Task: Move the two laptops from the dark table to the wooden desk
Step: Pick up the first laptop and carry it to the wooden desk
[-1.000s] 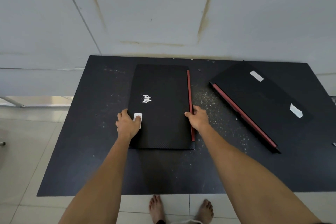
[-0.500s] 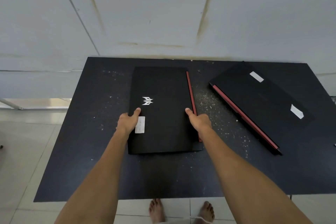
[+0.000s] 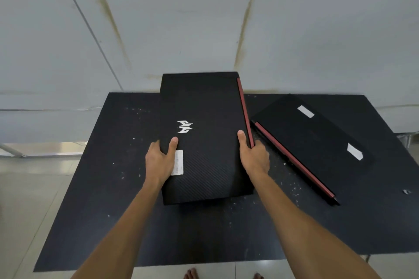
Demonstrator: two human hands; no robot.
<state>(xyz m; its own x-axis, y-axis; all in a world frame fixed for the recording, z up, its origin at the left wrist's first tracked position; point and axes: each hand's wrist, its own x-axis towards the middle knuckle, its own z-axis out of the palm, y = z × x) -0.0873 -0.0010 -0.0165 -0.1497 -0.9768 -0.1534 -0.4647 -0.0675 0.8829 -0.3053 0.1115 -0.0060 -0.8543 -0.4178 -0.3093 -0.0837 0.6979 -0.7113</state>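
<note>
Now both hands, left point(image 3: 161, 159) and right point(image 3: 253, 157), clamp the logo laptop point(image 3: 204, 142) between them.

- Logo laptop point(image 3: 204, 133): closed, black textured lid, silver emblem, white sticker near the left edge, red strip along the right edge. Raised clear of the dark table point(image 3: 95, 176).
- Second laptop point(image 3: 317, 142): closed, black, two white stickers, red edge strip. Lies flat, angled, on the table's right part.
</note>
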